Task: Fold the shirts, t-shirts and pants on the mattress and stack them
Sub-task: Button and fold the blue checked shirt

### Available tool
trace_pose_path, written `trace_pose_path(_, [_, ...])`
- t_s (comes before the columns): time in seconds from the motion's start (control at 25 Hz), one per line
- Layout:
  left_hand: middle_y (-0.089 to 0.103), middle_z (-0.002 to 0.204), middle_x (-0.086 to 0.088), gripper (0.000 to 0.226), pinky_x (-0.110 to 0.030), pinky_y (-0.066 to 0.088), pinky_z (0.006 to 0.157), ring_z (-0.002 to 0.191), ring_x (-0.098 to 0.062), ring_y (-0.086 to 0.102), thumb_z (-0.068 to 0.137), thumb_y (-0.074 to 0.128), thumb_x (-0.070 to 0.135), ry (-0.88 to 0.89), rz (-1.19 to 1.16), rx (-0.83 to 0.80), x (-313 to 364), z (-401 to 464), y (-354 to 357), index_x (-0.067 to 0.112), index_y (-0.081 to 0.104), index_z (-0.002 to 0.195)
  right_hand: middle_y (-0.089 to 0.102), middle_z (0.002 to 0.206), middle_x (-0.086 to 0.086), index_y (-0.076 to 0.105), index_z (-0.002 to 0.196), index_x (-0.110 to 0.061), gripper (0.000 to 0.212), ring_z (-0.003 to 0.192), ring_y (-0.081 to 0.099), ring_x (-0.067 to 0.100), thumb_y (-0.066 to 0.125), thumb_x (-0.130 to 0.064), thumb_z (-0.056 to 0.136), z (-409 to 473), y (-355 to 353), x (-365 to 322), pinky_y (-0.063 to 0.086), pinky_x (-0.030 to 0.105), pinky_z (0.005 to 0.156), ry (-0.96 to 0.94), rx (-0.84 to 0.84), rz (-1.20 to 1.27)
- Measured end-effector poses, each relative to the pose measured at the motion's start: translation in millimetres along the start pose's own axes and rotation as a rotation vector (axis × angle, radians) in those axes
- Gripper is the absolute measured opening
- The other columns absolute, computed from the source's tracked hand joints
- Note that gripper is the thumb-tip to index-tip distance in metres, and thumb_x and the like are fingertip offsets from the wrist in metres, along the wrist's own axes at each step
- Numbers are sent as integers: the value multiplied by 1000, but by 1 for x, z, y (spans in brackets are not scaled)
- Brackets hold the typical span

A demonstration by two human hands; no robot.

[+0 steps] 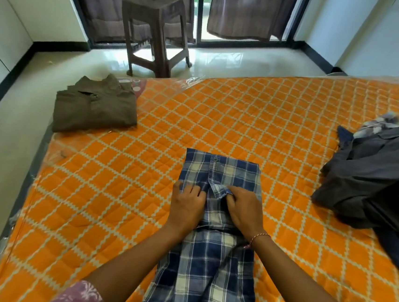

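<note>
One olive shirt (95,106) lies folded at the mattress (270,113) corner. Both hands, left (187,208) and right (243,212), pinch the half-folded blue plaid shirt (213,225) mid-mattress; the dark clothes heap (376,177) waits unfolded.

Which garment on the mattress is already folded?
The olive shirt at the far left corner; the plaid shirt is mid-fold and the dark pile is crumpled.

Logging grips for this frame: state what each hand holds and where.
Both grip the blue plaid shirt mid-length at its folded cuff: left hand beside the cuff, right hand pinching the cuff's edge.
</note>
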State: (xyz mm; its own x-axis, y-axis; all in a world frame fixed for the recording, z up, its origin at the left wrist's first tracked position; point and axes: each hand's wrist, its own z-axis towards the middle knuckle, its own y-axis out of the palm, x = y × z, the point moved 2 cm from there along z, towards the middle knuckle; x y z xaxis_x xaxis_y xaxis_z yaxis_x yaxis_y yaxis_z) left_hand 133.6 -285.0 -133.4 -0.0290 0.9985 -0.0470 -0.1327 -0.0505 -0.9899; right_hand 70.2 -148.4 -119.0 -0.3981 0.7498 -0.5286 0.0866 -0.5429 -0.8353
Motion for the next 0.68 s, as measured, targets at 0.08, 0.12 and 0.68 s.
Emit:
trace_pose_path(0.08, [58,65,0,13,-44,32,91,69,-21,60,65,72,16,46,77,76,5,2,-8,19,60,62,70,82,8,72,99,-11,20,75,63,27,53,-16,94,-2,-8,-4,38,29,52,-4,65,-5])
trace_pose_path(0.12, [57,65,1,13,-44,32,92,69,-20,60,66,70,16,65,84,95,9,4,-13,20,59,61,69,78,9,72,102,-12,20,71,63,27,54,-15,94,-1,-12,-6,34,27,49,0,94,-19])
trace_pose_path(0.68, [70,91,3,24,-41,43,95,85,-14,68,81,50,24,451,-87,-98,7,-50,0,22,71,93,55,83,8,68,95,-10,25,72,59,29,76,-14,71,-29,13,-9,33,31,51,-416,-246,-391])
